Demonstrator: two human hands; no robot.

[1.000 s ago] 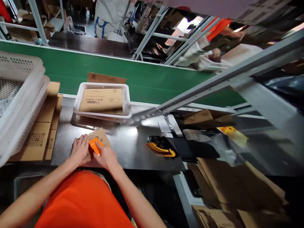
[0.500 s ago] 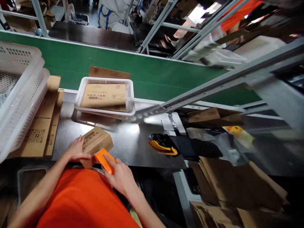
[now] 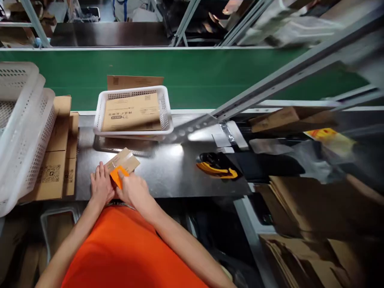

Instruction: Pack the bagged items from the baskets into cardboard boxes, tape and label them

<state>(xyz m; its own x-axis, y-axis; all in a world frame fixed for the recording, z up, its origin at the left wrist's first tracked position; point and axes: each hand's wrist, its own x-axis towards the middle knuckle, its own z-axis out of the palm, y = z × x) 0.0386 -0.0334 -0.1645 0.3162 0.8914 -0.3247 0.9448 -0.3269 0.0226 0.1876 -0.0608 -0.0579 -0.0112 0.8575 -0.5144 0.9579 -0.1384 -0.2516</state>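
A small cardboard box rests near the front edge of the metal table, with a shiny strip of clear tape on it. My left hand lies against the box's left side, its fingers close together. In my right hand is an orange tool, gripped and held against the near part of the box. The underside of the box and part of the tool are hidden by my hands.
Behind the box, a white basket holds flat cardboard. Stacked white baskets and folded cartons stand left. A black and yellow tool lies right, near cardboard sheets. A green belt runs behind.
The box has turned and now shows its taped face. My right hand has brought the orange tool left and up onto it. My left hand has shifted along its side. The view has turned.
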